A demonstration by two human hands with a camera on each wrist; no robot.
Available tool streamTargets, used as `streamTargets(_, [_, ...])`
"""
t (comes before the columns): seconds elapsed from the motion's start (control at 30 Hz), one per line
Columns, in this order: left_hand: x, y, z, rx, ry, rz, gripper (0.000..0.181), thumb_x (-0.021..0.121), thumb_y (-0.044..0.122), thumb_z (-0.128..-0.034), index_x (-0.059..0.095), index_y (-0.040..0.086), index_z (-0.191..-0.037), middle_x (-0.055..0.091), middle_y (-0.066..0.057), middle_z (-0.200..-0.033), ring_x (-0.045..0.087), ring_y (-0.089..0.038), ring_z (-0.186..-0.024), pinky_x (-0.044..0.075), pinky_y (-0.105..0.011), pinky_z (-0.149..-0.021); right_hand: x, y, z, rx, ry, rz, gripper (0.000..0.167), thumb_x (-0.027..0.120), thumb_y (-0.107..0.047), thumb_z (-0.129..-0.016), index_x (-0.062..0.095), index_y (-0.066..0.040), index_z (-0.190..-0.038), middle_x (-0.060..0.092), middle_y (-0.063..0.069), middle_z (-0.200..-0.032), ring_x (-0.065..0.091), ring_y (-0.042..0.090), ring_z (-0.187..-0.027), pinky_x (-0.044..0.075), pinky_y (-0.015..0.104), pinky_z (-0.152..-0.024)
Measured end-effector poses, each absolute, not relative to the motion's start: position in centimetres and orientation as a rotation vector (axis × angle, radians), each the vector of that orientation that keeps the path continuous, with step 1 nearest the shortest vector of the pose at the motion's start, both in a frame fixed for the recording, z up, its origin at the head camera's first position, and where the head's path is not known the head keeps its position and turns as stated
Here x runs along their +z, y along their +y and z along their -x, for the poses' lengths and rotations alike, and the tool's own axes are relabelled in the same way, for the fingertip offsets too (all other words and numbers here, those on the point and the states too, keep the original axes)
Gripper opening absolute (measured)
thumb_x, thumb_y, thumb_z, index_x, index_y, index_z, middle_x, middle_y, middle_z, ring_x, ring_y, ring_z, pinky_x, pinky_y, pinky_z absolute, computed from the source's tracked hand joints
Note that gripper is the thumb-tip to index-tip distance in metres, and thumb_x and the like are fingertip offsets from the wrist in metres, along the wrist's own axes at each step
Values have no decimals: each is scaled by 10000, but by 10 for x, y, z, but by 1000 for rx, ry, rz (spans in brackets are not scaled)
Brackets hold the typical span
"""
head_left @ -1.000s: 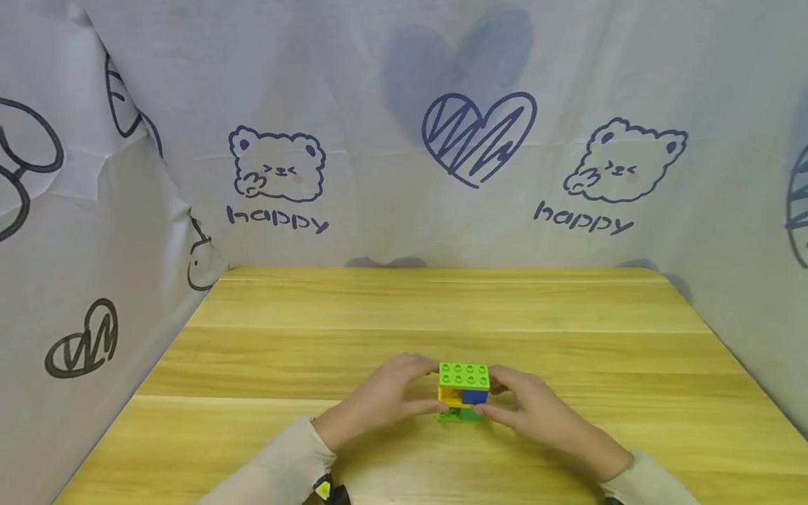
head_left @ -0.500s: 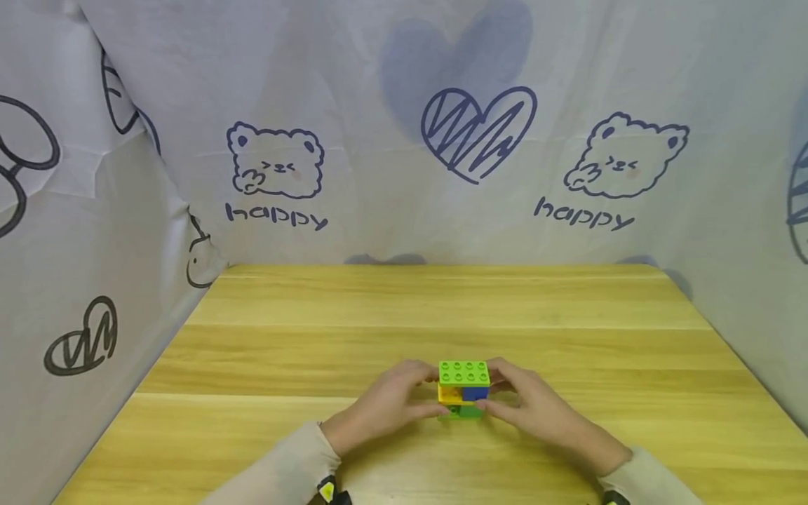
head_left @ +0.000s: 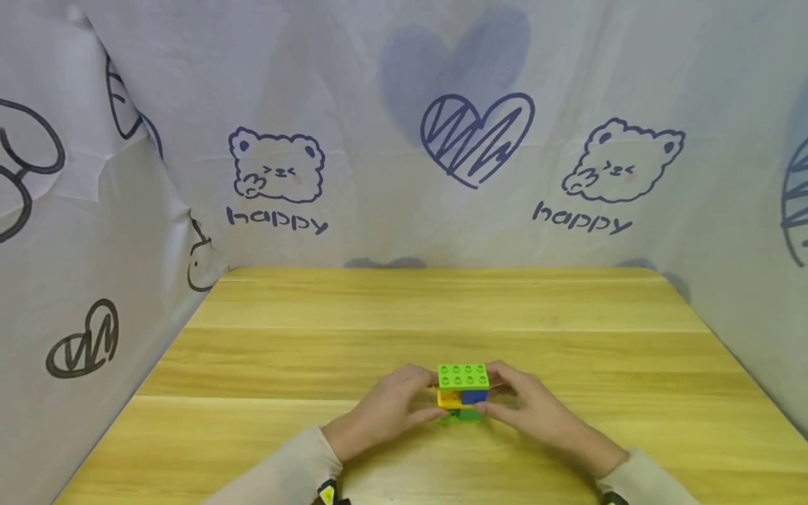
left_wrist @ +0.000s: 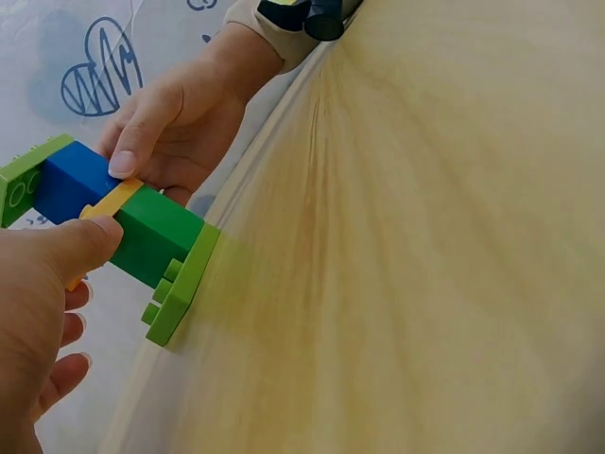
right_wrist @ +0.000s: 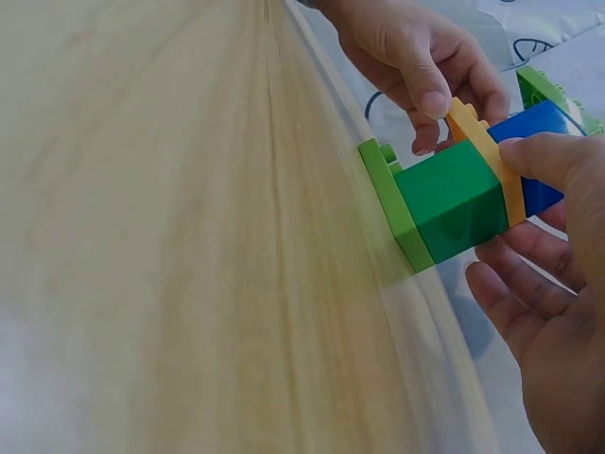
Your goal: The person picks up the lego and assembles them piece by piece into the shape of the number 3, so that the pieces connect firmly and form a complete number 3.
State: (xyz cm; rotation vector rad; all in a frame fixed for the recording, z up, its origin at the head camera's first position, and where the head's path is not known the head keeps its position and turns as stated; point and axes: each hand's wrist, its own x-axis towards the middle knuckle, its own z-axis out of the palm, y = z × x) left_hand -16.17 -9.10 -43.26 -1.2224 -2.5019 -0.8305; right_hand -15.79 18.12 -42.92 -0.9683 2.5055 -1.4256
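Note:
A small stack of toy building bricks stands on the table between both hands. Its light green top plate point(head_left: 463, 376) shows several studs. Below it come a blue brick point(left_wrist: 77, 175) on the right, a yellow plate point(right_wrist: 492, 156), a dark green brick point(right_wrist: 452, 200) and a light green base plate point(left_wrist: 184, 288). My left hand point(head_left: 385, 407) holds the stack's left side, thumb at the yellow plate's end and fingers partly hidden behind. From the right, my right hand point(head_left: 536, 407) grips the stack, its thumb at the blue brick and yellow plate point(head_left: 449, 400). The far side is hidden in the head view.
The wood-grain table point(head_left: 404, 308) stretches behind and to both sides of the stack. White cloth point(head_left: 391, 140) printed with bears and hearts hangs along its back and sides. Beige sleeves point(head_left: 284, 466) and dark wrist straps point(head_left: 330, 493) lie near the front.
The left hand has shifted slightly right and nearer along the stack, its thumb a little lower. The right hand keeps its grip, and the stack stays in place.

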Motion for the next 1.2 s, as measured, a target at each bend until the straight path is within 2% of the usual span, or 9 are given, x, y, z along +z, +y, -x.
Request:
streamTargets(0.27, [-437,-91,164,-802,-2405,1265,351,760,335,-857,639,112,-1100,655,18,-1072,589,-121,-1023,478,-260,-919,-432,181,157,-1484,2447,881,428,701,-298,-915,534,-168,-1287,626,-44,-1174,621,162,-1048,508,329,-916])
streamTargets(0.57, [-435,-89,164,-901,-2382,1260,325,759,314,-861,646,123,-1097,655,33,-1057,587,-106,-1012,484,-243,-896,-430,178,154,-1591,2418,855,440,689,-278,-925,544,-122,-1311,646,0,-1175,632,172,-1059,508,312,-911])
streamTargets(0.8, [-434,-88,161,-959,-2403,1199,313,759,333,-858,651,111,-1052,646,27,-1020,588,-112,-952,495,-227,-849,-429,174,152,-1720,2474,941,490,699,-149,-916,499,-46,-1351,640,62,-1139,637,179,-1000,534,340,-864])
streamTargets(0.97, [-433,-88,159,-1010,-2436,1164,329,743,328,-872,655,101,-1094,641,7,-1054,597,-137,-951,501,-237,-839,-428,171,150,-1784,2474,937,575,701,-105,-908,434,-120,-1418,622,80,-1151,639,191,-976,539,329,-845])
streamTargets(1.2, [-430,-86,160,-1070,-2438,1168,350,636,374,-942,647,149,-1210,632,44,-1160,564,-100,-1058,494,-251,-877,-426,170,150,-1844,2431,834,638,680,-121,-929,370,-228,-1476,585,108,-1181,633,225,-984,538,320,-841])
